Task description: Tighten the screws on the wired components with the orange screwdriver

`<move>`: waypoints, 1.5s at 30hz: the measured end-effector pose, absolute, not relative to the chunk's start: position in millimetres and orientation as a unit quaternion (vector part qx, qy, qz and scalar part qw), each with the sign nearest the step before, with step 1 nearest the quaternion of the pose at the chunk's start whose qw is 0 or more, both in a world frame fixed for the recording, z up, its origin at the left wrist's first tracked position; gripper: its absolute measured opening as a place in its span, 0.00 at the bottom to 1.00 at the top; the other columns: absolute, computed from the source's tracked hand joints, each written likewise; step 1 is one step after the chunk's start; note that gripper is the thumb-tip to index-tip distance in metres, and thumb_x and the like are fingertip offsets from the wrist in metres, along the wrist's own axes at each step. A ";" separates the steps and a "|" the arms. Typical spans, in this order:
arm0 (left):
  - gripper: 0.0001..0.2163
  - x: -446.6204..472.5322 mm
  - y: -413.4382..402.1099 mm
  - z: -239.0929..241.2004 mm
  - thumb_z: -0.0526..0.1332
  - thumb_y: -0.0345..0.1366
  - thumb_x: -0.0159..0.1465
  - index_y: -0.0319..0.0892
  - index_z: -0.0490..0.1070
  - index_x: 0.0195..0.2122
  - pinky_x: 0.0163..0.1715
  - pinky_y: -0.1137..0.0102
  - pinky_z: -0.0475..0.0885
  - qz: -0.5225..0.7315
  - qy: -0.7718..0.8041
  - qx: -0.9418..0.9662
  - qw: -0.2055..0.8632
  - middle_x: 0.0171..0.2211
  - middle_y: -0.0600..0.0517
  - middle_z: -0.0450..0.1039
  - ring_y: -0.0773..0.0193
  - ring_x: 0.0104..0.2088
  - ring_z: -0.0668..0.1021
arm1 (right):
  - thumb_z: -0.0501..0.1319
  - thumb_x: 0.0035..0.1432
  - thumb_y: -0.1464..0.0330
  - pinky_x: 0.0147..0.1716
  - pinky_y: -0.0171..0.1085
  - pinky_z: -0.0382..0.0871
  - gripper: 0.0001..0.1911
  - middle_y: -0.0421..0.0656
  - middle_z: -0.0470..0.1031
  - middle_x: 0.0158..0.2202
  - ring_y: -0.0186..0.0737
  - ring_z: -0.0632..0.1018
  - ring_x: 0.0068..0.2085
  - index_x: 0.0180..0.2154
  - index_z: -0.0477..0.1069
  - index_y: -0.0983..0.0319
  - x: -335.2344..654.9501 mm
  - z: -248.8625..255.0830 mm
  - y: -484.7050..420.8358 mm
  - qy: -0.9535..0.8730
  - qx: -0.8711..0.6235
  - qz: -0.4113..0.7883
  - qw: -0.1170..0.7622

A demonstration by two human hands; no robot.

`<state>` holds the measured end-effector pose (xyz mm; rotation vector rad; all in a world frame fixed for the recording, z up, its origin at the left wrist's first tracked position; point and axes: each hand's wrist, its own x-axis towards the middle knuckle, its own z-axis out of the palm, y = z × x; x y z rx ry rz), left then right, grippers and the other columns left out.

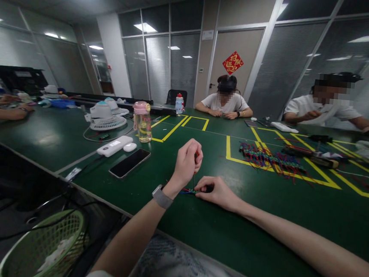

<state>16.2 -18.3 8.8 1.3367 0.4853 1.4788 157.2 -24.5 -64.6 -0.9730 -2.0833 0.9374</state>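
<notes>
My left hand (187,159), with a grey watch band on its wrist, is closed in a fist around an upright screwdriver (194,180). A bit of its red and black handle shows between the fingers. The thin shaft points down at a small green circuit board (192,191) with red and blue wires, which lies on the green table. From the right, my right hand (217,193) pinches the board's end between thumb and fingertips. The screwdriver's tip is too small to make out.
A phone (130,163), white power bank (115,146), earbud case (130,147) and pink-lidded bottle (143,122) stand left. Several wired boards (273,158) lie right, near tools (318,158). A green basket (44,247) is below the edge. Co-workers sit around the table.
</notes>
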 end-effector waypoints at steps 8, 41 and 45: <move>0.13 16.1 -19.7 8.1 0.50 0.44 0.64 0.42 0.56 0.26 0.10 0.82 0.48 0.605 0.201 0.563 0.526 0.17 0.61 0.53 0.78 0.12 0.54 | 0.66 0.46 0.67 0.30 0.34 0.67 0.08 0.42 0.75 0.31 0.34 0.71 0.30 0.31 0.77 0.63 156.3 -63.0 -25.1 -0.787 -0.380 0.368 0.318; 0.13 5.2 -1.7 10.3 0.51 0.38 0.66 0.39 0.70 0.45 0.38 0.69 0.73 0.579 0.201 0.690 0.386 0.41 0.46 0.72 0.65 0.37 0.76 | 0.62 0.50 0.71 0.30 0.34 0.66 0.04 0.41 0.71 0.30 0.33 0.70 0.29 0.32 0.74 0.64 152.5 -72.0 -3.0 -0.816 -0.383 0.259 0.347; 0.10 4.6 -1.1 7.6 0.60 0.39 0.61 0.39 0.72 0.39 0.31 0.71 0.73 0.599 0.246 0.692 0.319 0.35 0.50 0.71 0.67 0.31 0.75 | 0.62 0.50 0.71 0.30 0.34 0.66 0.05 0.42 0.71 0.30 0.34 0.70 0.30 0.32 0.74 0.64 152.4 -71.8 -2.9 -0.816 -0.382 0.261 0.346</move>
